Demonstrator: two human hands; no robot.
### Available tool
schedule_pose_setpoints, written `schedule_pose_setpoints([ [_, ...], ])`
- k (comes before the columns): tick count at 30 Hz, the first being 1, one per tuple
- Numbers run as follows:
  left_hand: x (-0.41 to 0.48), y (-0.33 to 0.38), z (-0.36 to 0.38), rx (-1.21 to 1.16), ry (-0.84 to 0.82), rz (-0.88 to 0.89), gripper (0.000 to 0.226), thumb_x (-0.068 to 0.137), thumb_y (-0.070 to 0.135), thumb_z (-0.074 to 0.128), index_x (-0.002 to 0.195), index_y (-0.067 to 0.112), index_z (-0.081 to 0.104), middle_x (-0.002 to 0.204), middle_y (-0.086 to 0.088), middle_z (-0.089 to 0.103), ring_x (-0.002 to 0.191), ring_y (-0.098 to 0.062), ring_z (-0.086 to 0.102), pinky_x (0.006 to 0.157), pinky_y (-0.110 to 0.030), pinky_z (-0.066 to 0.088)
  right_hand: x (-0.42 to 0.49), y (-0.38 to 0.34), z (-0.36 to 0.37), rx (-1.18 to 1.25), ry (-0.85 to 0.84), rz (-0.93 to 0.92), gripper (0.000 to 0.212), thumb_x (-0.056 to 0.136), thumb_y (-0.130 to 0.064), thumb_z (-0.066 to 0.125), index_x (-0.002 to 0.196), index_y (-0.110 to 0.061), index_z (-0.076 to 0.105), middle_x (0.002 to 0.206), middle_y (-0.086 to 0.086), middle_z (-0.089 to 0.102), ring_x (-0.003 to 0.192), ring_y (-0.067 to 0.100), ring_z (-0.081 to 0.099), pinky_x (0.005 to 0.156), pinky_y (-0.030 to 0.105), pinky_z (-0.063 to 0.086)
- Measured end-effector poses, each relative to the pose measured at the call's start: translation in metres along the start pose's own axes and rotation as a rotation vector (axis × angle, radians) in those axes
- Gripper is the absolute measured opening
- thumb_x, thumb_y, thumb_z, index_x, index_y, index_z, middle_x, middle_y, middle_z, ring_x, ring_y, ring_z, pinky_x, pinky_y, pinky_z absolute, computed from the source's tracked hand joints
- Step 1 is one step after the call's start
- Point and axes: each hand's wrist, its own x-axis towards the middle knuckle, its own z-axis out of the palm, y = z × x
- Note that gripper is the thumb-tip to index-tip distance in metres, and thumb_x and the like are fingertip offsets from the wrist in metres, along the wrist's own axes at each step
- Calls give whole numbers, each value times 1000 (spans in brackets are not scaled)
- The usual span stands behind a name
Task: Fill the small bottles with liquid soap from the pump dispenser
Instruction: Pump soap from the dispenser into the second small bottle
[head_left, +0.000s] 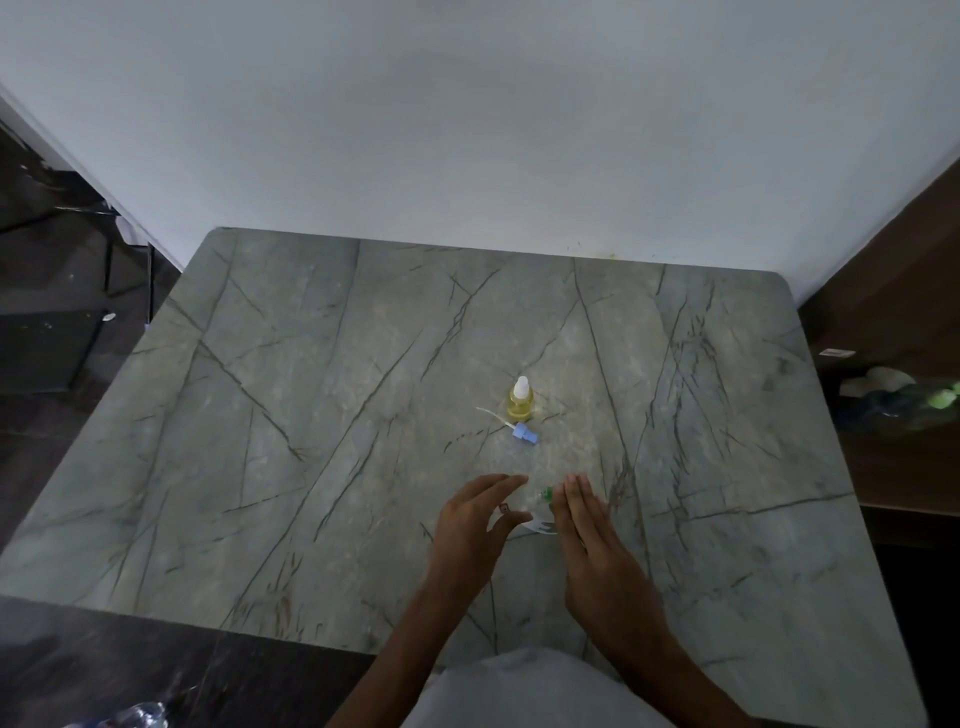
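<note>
A small bottle (520, 401) stands upright a little beyond the middle of the grey, dark-veined tabletop (311, 415). Its rounded body is clear and holds yellow liquid nearly up to the shoulder, and a white, tapering cap sits on top. Just in front of it lies a pale blue pump head (525, 433) on its side, with a thin white dip tube running off to the left. The tube passes close by the foot of the bottle.

Nearer the person, well apart from the bottle, both hands hover low over the tabletop on either side of a clear container (542, 512). This container is blurred and nearly see-through. Only a green patch near its top, a whitish curved rim at its near side and a tiny red-and-white label show, so its shape cannot be made out.

The left hand (475, 522) is curved in a C, thumb and fingers apart and bent toward the container. Whether it grips or even touches it cannot be told. The right hand (589, 525) is flat, with straight fingers held together beside the green patch, and holds nothing.

The forearms run off the lower edge over a pale garment (519, 686). A crumpled clear plastic bottle (137, 716) is cut off at the bottom left corner, on the dark floor.
</note>
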Motion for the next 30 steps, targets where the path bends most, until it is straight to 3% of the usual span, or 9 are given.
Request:
schedule_pose_setpoints([
  [4,0,-2,1,1,-9,-7,42,78,25,78,119,22,67,115,5,68,94,2,58,83,1,36,-1,-1,2,12,17,-1,67,97,-6,-7,135,10,45,143,27,44,135,39,40,117,38,16],
  [9,0,-2,1,-2,-8,7,43,78,25,78,119,23,67,115,5,68,93,0,60,83,-4,40,-1,-2,-1,87,-38,48,56,86,2,21,138,6,42,145,25,42,137,36,37,119,35,15],
  [15,2,0,-2,-41,24,25,43,75,24,81,116,20,70,112,4,69,96,5,55,85,0,38,3,-2,-12,87,-73,57,56,84,-7,34,137,6,46,144,23,44,136,33,40,117,36,18],
  [28,7,-7,-6,-117,31,3,42,67,22,87,107,21,74,107,4,73,97,3,62,82,-1,42,2,-5,-9,46,-46,51,59,81,3,24,135,7,48,143,24,46,135,35,42,118,34,16],
  [30,8,-7,-6,-134,23,-3,42,67,22,87,107,22,74,108,4,73,100,1,63,83,-3,43,2,-5,-10,66,-26,55,59,81,2,23,132,8,51,140,24,49,132,36,45,116,35,29],
])
